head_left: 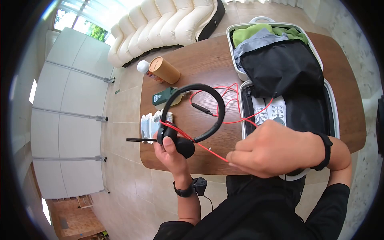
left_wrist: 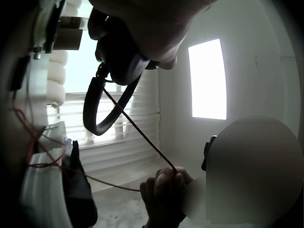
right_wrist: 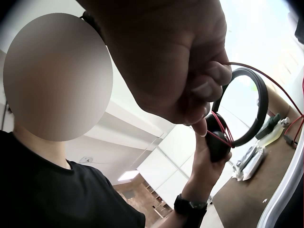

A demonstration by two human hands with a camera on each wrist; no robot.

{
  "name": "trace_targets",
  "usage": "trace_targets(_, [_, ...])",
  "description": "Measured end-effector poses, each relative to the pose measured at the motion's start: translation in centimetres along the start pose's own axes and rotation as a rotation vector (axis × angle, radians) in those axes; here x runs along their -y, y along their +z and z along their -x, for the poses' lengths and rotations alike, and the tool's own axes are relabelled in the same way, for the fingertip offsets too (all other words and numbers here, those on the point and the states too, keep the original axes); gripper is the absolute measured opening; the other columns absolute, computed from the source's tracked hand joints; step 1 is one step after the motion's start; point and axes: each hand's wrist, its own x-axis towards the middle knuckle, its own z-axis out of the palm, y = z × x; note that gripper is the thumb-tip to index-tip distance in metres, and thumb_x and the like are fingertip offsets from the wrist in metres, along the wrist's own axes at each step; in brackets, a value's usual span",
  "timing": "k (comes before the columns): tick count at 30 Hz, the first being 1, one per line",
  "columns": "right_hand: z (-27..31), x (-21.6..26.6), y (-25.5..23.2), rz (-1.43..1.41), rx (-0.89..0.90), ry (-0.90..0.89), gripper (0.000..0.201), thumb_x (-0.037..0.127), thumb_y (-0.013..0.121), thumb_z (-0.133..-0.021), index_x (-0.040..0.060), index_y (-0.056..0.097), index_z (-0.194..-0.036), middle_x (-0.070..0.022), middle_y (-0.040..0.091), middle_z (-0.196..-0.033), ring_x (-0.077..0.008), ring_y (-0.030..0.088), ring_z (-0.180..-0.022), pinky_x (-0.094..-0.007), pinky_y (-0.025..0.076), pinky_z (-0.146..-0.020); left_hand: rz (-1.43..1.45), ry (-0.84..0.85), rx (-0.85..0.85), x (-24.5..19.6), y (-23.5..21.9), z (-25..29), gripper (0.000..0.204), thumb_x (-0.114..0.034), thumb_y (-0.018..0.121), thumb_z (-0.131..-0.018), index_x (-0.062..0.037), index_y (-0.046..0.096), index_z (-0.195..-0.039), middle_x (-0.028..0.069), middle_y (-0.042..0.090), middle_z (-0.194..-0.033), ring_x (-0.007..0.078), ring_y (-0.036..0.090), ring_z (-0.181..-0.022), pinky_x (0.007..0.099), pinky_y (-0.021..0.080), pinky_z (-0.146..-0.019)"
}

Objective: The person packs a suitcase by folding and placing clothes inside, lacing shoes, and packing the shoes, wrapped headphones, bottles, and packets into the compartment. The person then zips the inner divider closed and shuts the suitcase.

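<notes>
In the head view my left hand (head_left: 173, 157) grips a black headset (head_left: 214, 130) by its ear cups, the headband loop standing up and the mic boom pointing left. Red cable (head_left: 212, 152) wraps around the cups and runs taut to my right hand (head_left: 276, 150), whose curled fingers pinch it. More cable lies in loose loops on the table, with a black inline piece (head_left: 202, 109). The left wrist view shows the cable (left_wrist: 137, 126) stretched between the headset (left_wrist: 92, 107) and the right hand (left_wrist: 164, 194). In the right wrist view, several red strands cross an ear cup (right_wrist: 217, 145).
An opened suitcase (head_left: 335, 104) at the right holds clothes, a black cover (head_left: 280, 64) and white shoes (head_left: 276, 110). On the wooden table (head_left: 204, 56) stand a brown canister (head_left: 166, 70) and a white-capped bottle (head_left: 145, 68), near a green-labelled item (head_left: 163, 96) and white-blue packets (head_left: 148, 126).
</notes>
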Motion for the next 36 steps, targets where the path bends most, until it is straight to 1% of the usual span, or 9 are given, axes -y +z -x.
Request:
trace_targets(4, [0.0,-0.8,-0.5,0.086,-0.136,0.023,0.016,0.020,0.070,-0.091,0.0082,0.062,-0.082,-0.0034,0.057,-0.067,-0.0228,0.065,-0.056,-0.0363,0.049,-0.048,-0.015,-0.033,0.123,-0.7,-0.4,0.3,0.063,-0.057,0.070,-0.095,-0.0003,0.060,-0.122,0.0043,0.063,-0.094,0.0119,0.062,-0.076,0.0257,0.051,-0.068])
trace_targets(8, [-0.3,-0.7,-0.5,0.075,-0.170,0.029,0.015,0.020,0.071,-0.092,0.0076,0.065,-0.086,-0.0034,0.057,-0.069,-0.0222,0.063,-0.055,-0.0358,0.049,-0.048,0.010,0.002,0.163,-0.9,0.2,0.8,0.061,-0.051,0.074,-0.095,0.0001,0.060,-0.124,0.0031,0.063,-0.097,0.0101,0.060,-0.080,0.0246,0.050,-0.072])
trace_targets(13, [-0.3,-0.4,0.1,-0.162,-0.209,-0.079,0.015,0.020,0.068,-0.096,0.0052,0.069,-0.095,-0.0048,0.063,-0.078,-0.0239,0.064,-0.059,-0.0366,0.050,-0.050,-0.011,-0.020,0.145,-0.9,0.8,1.1,0.057,-0.049,0.072,-0.096,-0.0002,0.060,-0.123,0.0032,0.063,-0.099,0.0096,0.058,-0.081,0.0247,0.049,-0.073])
trace_targets(16, [-0.2,-0.1,0.0,-0.197,-0.031,-0.103,0.013,0.017,0.066,-0.098,0.0045,0.068,-0.097,-0.0057,0.064,-0.079,-0.0264,0.065,-0.061,-0.0373,0.051,-0.051,-0.020,-0.013,0.125,-0.9,1.1,1.1,0.054,-0.048,0.072,-0.097,-0.0004,0.060,-0.122,0.0032,0.063,-0.099,0.0097,0.058,-0.081,0.0249,0.049,-0.073])
trace_targets(20, [-0.1,-0.2,0.1,-0.259,-0.006,-0.095,0.012,0.016,0.066,-0.098,0.0049,0.068,-0.099,-0.0064,0.064,-0.079,-0.0282,0.065,-0.063,-0.0379,0.051,-0.052,0.048,-0.026,0.118,-1.3,1.6,1.1,0.052,-0.046,0.072,-0.098,-0.0007,0.060,-0.120,0.0026,0.063,-0.096,0.0102,0.061,-0.081,0.0253,0.051,-0.070])
trace_targets(24, [-0.3,-0.9,-0.7,-0.167,-0.155,-0.036,0.010,0.016,0.069,-0.095,0.0073,0.067,-0.098,-0.0048,0.061,-0.079,-0.0257,0.065,-0.064,-0.0375,0.050,-0.051,0.007,-0.067,0.170,-1.1,0.5,1.0,0.053,-0.047,0.072,-0.098,-0.0003,0.060,-0.121,0.0022,0.063,-0.094,0.0105,0.062,-0.080,0.0255,0.052,-0.069])
trace_targets(26, [-0.3,-1.3,-0.8,-0.041,-0.226,0.051,0.009,0.016,0.072,-0.091,0.0103,0.067,-0.095,-0.0027,0.057,-0.081,-0.0234,0.064,-0.065,-0.0355,0.050,-0.052,0.029,-0.104,0.305,-1.5,0.4,1.0,0.054,-0.046,0.073,-0.097,0.0002,0.061,-0.123,0.0010,0.064,-0.092,0.0094,0.061,-0.081,0.0251,0.051,-0.071])
trace_targets(30, [-0.7,-3.2,-0.3,0.047,-0.379,0.054,0.013,0.020,0.076,-0.090,0.0110,0.066,-0.092,-0.0021,0.061,-0.084,-0.0234,0.065,-0.066,-0.0348,0.050,-0.055,-0.022,-0.111,0.336,-1.5,-0.2,1.0,0.055,-0.044,0.075,-0.096,0.0010,0.061,-0.124,0.0006,0.065,-0.094,0.0084,0.061,-0.083,0.0243,0.050,-0.074])
trace_targets(36, [-0.7,-4.9,-0.1,-0.031,-0.425,0.125,0.021,0.023,0.081,-0.088,0.0097,0.065,-0.090,-0.0022,0.064,-0.081,-0.0227,0.067,-0.067,-0.0337,0.051,-0.056,0.029,-0.267,0.549,-3.1,-1.1,0.9,0.062,-0.045,0.080,-0.088,0.0024,0.061,-0.124,0.0029,0.068,-0.099,0.0092,0.063,-0.085,0.0240,0.050,-0.076])
